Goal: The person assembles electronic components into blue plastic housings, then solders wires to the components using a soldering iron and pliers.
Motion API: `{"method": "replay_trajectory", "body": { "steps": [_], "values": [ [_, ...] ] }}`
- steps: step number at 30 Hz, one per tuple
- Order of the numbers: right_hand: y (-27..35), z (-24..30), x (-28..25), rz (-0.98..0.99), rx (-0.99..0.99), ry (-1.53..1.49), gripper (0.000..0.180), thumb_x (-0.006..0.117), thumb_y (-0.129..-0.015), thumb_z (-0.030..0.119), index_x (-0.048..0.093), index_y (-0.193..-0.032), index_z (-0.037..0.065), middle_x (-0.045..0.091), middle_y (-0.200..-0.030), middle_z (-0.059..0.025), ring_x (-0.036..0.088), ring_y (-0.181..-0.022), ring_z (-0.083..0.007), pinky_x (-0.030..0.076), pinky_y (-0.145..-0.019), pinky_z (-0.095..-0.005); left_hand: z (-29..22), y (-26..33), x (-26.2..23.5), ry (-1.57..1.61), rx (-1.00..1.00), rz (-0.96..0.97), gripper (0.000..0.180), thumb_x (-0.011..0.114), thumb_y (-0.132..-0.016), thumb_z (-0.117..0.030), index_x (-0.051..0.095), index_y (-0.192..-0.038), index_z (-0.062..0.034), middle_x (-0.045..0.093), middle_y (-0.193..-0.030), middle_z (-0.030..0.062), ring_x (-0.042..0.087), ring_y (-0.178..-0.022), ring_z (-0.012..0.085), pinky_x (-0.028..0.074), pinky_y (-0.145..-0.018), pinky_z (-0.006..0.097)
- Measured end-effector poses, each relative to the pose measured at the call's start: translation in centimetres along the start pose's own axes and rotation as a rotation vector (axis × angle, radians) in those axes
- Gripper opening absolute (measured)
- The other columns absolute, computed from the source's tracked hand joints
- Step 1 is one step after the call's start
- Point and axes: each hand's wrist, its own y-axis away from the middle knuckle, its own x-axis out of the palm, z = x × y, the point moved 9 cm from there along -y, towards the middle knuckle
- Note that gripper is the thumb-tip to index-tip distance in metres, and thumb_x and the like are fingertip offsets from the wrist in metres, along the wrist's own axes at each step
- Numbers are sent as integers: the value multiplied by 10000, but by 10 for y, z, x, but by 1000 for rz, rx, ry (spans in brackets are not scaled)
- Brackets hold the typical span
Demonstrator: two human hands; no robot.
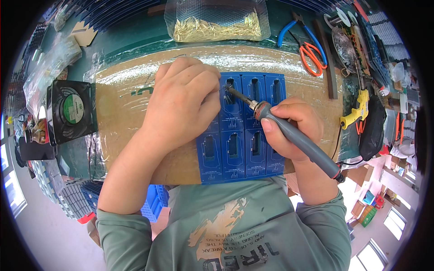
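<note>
A blue circuit board panel [234, 123] with rows of slotted sections lies on a plastic-covered brown board in front of me. My right hand [296, 124] is closed around the grey handle of a soldering iron [303, 142]. The iron's tip points up and left, at a slot in the panel's far row. My left hand [183, 101] rests over the panel's far left part, with its fingers curled in close to the iron's tip. Whatever those fingertips pinch is hidden behind the hand.
Beyond the panel stands a clear plastic tray [212, 12] of thin gold-coloured pins [219, 29]. Orange-handled scissors [312, 67] and blue-handled pliers [323, 47] lie far right. A yellow gun-shaped tool [357, 110] sits at right, a black fan [71, 108] at left.
</note>
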Motion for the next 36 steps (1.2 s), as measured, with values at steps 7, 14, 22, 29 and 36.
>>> {"method": "replay_trajectory", "body": {
  "steps": [7, 14, 22, 29, 36],
  "values": [
    [2, 4, -6, -22, -42, -17, 249, 810, -675, 69, 636, -852, 53, 650, -697, -85, 629, -562, -225, 477, -502, -296, -3, 2, -1, 4, 3, 58, 114, 673, -718, -52, 597, -800, -73, 690, -1068, 58, 583, -1086, 292, 422, -937, 417],
    [2, 8, -5, -20, -92, -34, 252, 811, -664, 73, 629, -838, 59, 629, -660, -73, 616, -530, -233, 475, -484, -306, -6, 4, -3, -8, 24, 67, 121, 681, -711, -57, 597, -796, -76, 683, -1095, 56, 578, -1106, 291, 416, -942, 415],
    [6, 17, -2, 11, -189, 17, 312, 836, -647, 85, 632, -882, 73, 609, -663, -65, 599, -527, -227, 445, -475, -310, -8, 5, -2, -31, 45, 60, 123, 683, -709, -64, 608, -806, -78, 677, -1096, 52, 579, -1107, 289, 412, -936, 415],
    [7, 30, 3, 91, -254, 80, 330, 851, -675, 132, 636, -920, 79, 605, -710, -41, 598, -553, -208, 443, -498, -302, -10, 6, -1, -64, 65, 54, 124, 685, -711, -69, 621, -816, -86, 669, -1105, 44, 580, -1106, 283, 414, -931, 411],
    [7, 30, 3, 81, -248, 95, 307, 838, -687, 114, 630, -911, 82, 606, -702, -38, 604, -554, -205, 445, -502, -298, -10, 6, -1, -59, 64, 47, 124, 683, -716, -74, 621, -822, -88, 667, -1102, 42, 579, -1105, 283, 415, -927, 412]
  ]
}}
